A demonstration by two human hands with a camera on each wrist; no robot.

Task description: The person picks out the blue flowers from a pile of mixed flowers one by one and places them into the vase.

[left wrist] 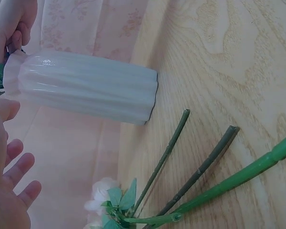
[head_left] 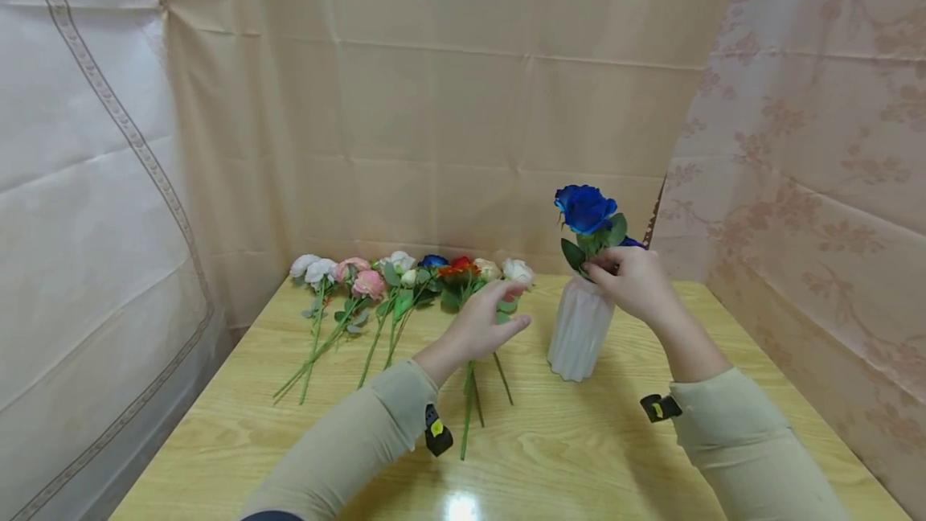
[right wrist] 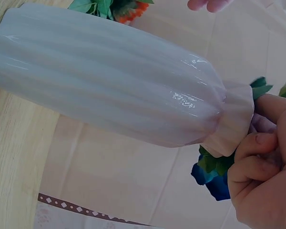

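Note:
A white fluted vase (head_left: 579,336) stands on the table, its ruffled mouth (right wrist: 231,121) nearest my right hand (head_left: 640,280). At that mouth the right hand's curled thumb and fingers pinch a blue rose (head_left: 586,209) low down, just under its green leaves. Another blue bloom (right wrist: 212,183) shows beside the vase mouth in the right wrist view, partly behind the hand. To the left of the vase, my left hand (head_left: 481,324) hovers above flower stems (left wrist: 200,171) with its fingers spread and nothing in them. The rose's lower stem is hidden.
Along the table's (head_left: 579,457) back lies a row of flowers: white blooms (head_left: 318,270), pink ones (head_left: 369,285), a blue one (head_left: 434,261), an orange-red one (head_left: 459,266) and a white rose (head_left: 518,272). Their stems point toward the front. Curtains (head_left: 463,103) hang behind and on both sides.

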